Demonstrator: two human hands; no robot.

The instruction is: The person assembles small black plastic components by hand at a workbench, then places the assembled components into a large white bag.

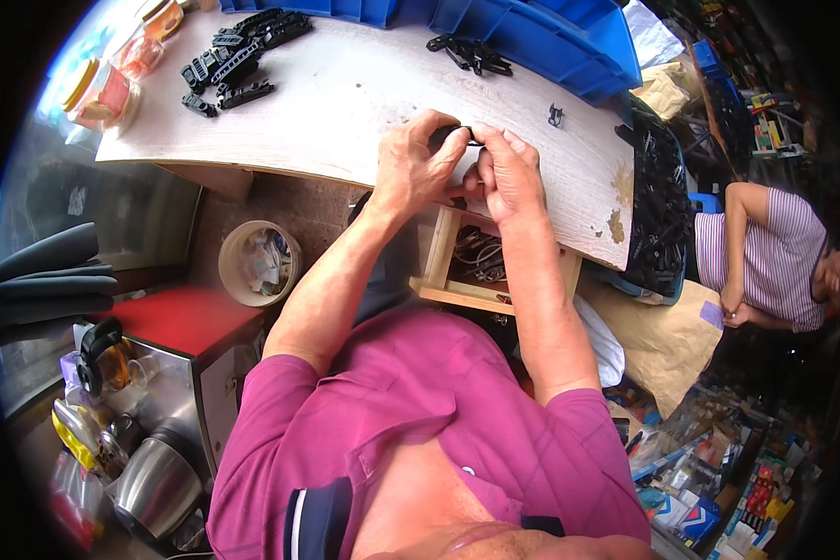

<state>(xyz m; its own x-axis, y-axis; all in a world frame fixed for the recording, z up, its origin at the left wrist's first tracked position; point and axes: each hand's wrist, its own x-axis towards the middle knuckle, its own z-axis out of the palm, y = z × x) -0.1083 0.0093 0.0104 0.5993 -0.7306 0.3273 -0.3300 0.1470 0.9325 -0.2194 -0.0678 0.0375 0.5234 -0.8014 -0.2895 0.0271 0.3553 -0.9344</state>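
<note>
My left hand [418,161] and my right hand [511,173] meet over the near edge of a pale wooden tabletop [345,93]. Together they pinch a small black plastic part [459,132], which shows only as a dark sliver between the fingertips; the rest of it is hidden by my fingers. Both forearms come up from my pink shirt at the bottom of the view.
A pile of black plastic links [238,58] lies at the table's far left, several more [471,54] sit by blue bins [541,33], and one small piece [555,115] lies to the right. A round bucket [259,263] stands below. Another person [770,257] sits at the right.
</note>
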